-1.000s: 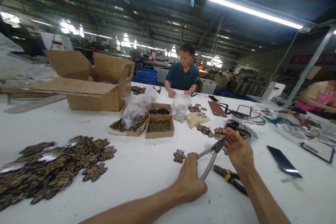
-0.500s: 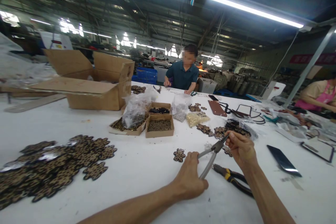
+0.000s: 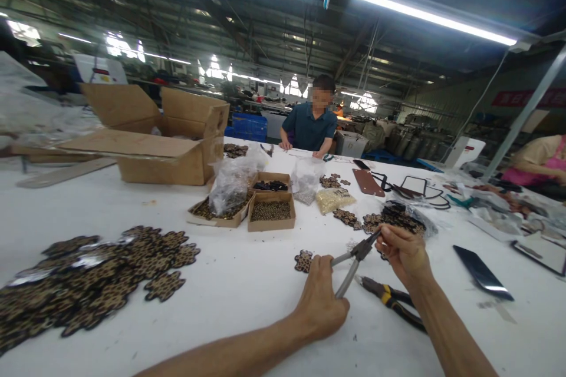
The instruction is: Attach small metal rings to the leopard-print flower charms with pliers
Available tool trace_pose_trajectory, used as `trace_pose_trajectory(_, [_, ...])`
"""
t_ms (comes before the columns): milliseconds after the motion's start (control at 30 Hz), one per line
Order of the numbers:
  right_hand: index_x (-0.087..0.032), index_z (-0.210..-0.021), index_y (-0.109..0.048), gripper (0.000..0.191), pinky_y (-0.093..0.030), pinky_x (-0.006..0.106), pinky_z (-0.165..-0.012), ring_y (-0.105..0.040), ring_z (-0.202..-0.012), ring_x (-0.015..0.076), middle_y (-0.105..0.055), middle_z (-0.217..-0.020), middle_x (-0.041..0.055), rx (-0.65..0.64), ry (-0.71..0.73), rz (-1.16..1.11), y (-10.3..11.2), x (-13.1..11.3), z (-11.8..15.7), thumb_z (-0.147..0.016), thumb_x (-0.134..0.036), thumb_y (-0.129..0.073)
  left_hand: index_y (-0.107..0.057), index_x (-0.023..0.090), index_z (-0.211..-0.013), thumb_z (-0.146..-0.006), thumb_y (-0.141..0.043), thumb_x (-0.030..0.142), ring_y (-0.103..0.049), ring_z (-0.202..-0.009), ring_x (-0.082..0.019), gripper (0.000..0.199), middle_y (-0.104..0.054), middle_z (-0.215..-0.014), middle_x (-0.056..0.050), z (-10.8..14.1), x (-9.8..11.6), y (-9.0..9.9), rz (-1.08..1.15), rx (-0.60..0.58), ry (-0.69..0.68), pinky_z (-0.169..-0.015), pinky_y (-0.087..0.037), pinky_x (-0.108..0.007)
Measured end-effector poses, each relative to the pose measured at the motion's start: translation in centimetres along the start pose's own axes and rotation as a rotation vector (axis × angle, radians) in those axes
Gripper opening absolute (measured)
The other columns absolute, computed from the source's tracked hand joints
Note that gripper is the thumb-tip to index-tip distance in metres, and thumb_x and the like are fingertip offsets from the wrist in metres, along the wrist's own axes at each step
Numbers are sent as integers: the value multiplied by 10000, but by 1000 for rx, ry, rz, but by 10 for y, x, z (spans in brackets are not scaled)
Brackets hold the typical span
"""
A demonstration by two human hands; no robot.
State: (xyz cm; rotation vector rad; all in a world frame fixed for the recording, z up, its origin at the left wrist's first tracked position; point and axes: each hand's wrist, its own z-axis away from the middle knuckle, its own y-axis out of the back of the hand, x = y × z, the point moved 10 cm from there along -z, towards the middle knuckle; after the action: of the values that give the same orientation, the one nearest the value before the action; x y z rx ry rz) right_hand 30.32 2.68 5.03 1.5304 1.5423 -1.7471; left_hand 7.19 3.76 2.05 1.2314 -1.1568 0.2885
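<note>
Grey-handled pliers (image 3: 349, 271) are gripped by my left hand (image 3: 322, 300), their dark jaws pointing up and right. At the jaw tips, my right hand (image 3: 404, 252) is closed in a pinch; whatever its fingertips hold is too small to name. A leopard-print piece (image 3: 303, 261) lies just behind my left hand, partly covered by it. Yellow-and-black pliers (image 3: 391, 300) rest on the table between my hands. Further leopard-print pieces (image 3: 374, 223) lie beyond my right hand.
A big pile of leopard-print pieces (image 3: 110, 271) covers the left. Behind stand an open cardboard box (image 3: 163, 168), a small box of metal bits (image 3: 271, 212) and a yellowish bag (image 3: 335, 200). A dark glossy plate (image 3: 483, 273) lies right. A person (image 3: 312, 123) works across the table (image 3: 230, 318).
The grey pliers and my right hand have shifted slightly left. My left hand now covers part of the single leopard-print piece. The person opposite has moved a hand slightly.
</note>
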Motion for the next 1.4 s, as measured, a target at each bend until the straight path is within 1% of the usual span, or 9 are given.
trace_pose_trajectory(100, [-142,-895,-799,260,-635,231,-607,-667,-634,119,-749,-819,47,9,-20,-10,-1,2,2,-674,-233,-900,-448,169,-1216,-583,-570,94,-448,-1122,-260,649,-438,-1197,-105,1,-1,-1,25,-4,-3,-1021,-382,-410])
trace_pose_trajectory(233, [-144,-904,-800,269,-639,232,-602,-672,-632,124,-757,-829,50,23,-22,-14,-1,3,4,-671,-232,-902,-401,187,-1339,-572,-592,111,-399,-1231,-288,794,-410,-1317,-122,4,-3,-5,70,-16,-26,-1062,-379,-413])
trace_pose_trajectory(400, [-133,-921,-801,285,-643,239,-613,-687,-649,143,-764,-826,67,23,-44,-6,1,9,8,-676,-240,-900,-285,186,-1481,-559,-619,142,-305,-1366,-345,981,-294,-1497,-148,11,-19,-17,73,-31,-32,-1159,-292,-455])
trace_pose_trajectory(500, [-143,-918,-805,296,-650,257,-612,-690,-653,151,-770,-856,73,34,-35,14,3,7,9,-658,-237,-909,-270,185,-1501,-545,-627,153,-288,-1383,-370,1022,-278,-1523,-157,12,-25,-20,52,-17,-40,-1172,-270,-479])
trace_pose_trajectory(733, [-141,-928,-809,307,-647,264,-625,-678,-672,149,-765,-855,77,-6,8,45,-9,-6,10,-660,-252,-908,-405,232,-1386,-542,-576,94,-373,-1279,-331,872,-462,-1305,-117,3,-7,-5,36,75,-109,-1115,-336,-488])
trace_pose_trajectory(933, [-152,-945,-807,255,-642,284,-629,-672,-666,149,-762,-864,71,-38,71,78,-17,-15,15,-720,-253,-870,-391,243,-1386,-530,-566,80,-380,-1258,-330,888,-451,-1286,-117,2,-4,-7,44,45,-131,-1072,-386,-490])
trace_pose_trajectory(1167, [-178,-963,-806,258,-622,303,-640,-676,-685,156,-764,-900,73,-79,92,120,-23,-21,20,-729,-270,-862,-357,201,-1419,-522,-558,59,-411,-1251,-338,930,-406,-1377,-149,3,-6,-6,-20,108,-177,-1078,-381,-507])
trace_pose_trajectory(1300, [-186,-958,-808,281,-610,315,-635,-680,-674,167,-766,-871,72,-90,82,136,-22,-21,19,-707,-294,-872,-469,202,-1280,-533,-562,46,-473,-1170,-297,770,-496,-1257,-115,2,1,4,-133,131,-164,-1030,-416,-445])
trace_pose_trajectory(1400, [-180,-973,-804,303,-610,340,-658,-694,-697,188,-770,-897,88,-102,75,139,-23,-21,21,-702,-298,-874,-512,218,-1156,-545,-549,30,-521,-1045,-259,640,-547,-1138,-81,2,5,10,-193,131,-145,-911,-454,-397])
